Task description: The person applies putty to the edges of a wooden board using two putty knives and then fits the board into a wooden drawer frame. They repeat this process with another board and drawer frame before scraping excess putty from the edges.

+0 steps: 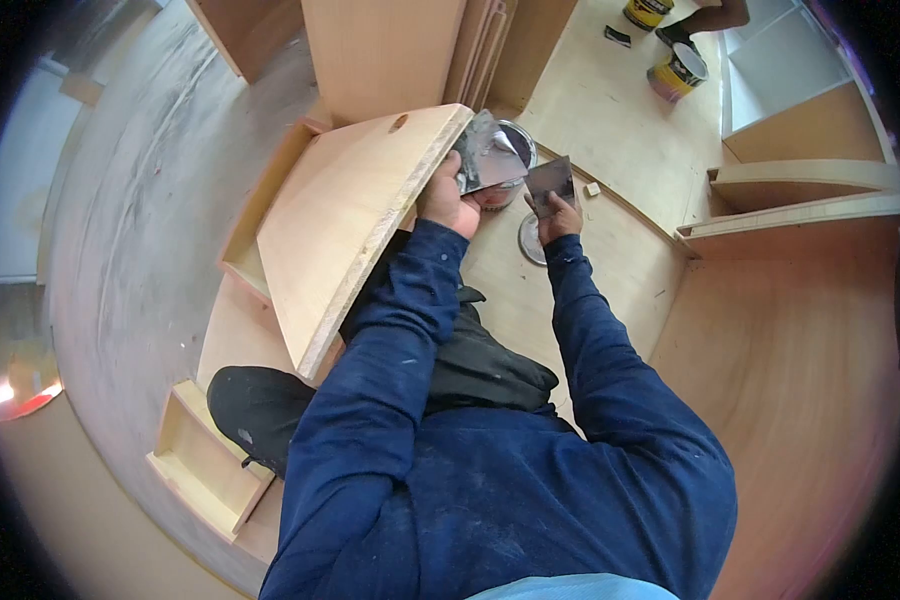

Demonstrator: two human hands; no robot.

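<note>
Everything is placed relative to the open tin on the floor.

- Nearest the camera: a board leans across the person's lap, on the near-left side of the tin. Its long axis runs from the lap up toward the tin, raw edge facing right.
- Left hand: just near-left of the tin, right at the board's top corner. Its fingers are closed around the bottom edge of the wide blade. The blade stands tilted in front of the tin and covers most of its mouth.
- Right hand: near-right of the tin, fingers pinched on the small blade, which points up and away from the person.
- Key relation: the small blade sits just right of the wide blade, edges close. Can't tell if they touch. The left hand is the nearer one to the tin.
- Lid: flat on the floor on the near side of the tin, partly under the right wrist.
- Far right of the tin, well apart: a yellow can.
</note>
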